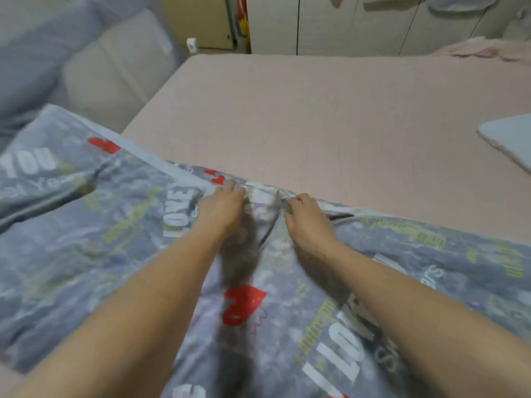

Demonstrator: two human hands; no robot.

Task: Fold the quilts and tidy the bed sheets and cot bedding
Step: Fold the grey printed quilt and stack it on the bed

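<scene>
grey lettered quilt (115,254), pink sheet (316,116).

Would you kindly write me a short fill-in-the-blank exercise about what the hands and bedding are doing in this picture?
1. Both hands, the left hand and the right hand, grip the far edge of the grey printed ____.
2. The bare mattress sheet beyond the quilt is ____ in colour.
3. The hearts printed on the quilt are ____.
4. The pillows lie to the ____ of the mattress in the view.

Missing words: quilt; pink; red; left
</scene>
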